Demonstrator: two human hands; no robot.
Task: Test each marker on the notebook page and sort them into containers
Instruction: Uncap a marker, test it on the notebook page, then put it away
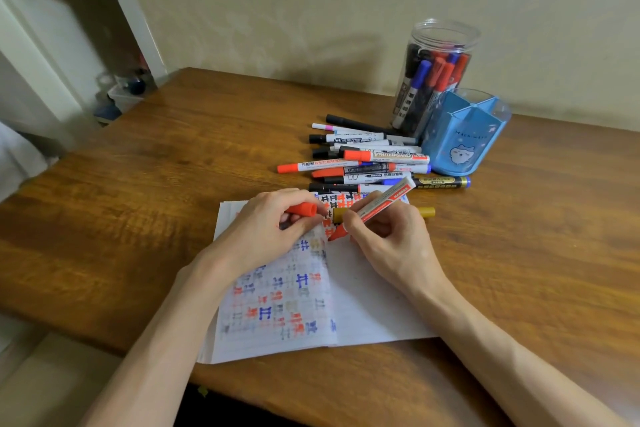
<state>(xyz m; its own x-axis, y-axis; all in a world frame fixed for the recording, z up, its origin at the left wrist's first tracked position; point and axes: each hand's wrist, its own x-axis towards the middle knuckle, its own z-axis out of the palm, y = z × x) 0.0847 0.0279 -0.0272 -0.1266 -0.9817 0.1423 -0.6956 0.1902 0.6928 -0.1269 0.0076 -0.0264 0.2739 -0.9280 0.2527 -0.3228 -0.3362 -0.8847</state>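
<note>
Head view: left hand grips a red cap, fingers curled round it, over the top of the notebook. Right hand pinches the red marker as for writing. Its tip points down to approx. 7 o'clock, on or just above the page near the fold; I cannot tell which. Notebook lies open on the table: left page is full of test marks, right page mostly blank. Gold marker lies across its top edge, partly under the hands. Pile of markers is at 12-1 o'clock from the notebook, w/ jar and blue holder behind it.

Risks, as I judge:
- Tip is close to old marks, so a new stroke can overlap them and be hard to read.
- Wrist can smear wet ink.
- Gold marker may roll if a hand bumps it.
- If the cap is put down near the pile, it can get lost there.
</note>
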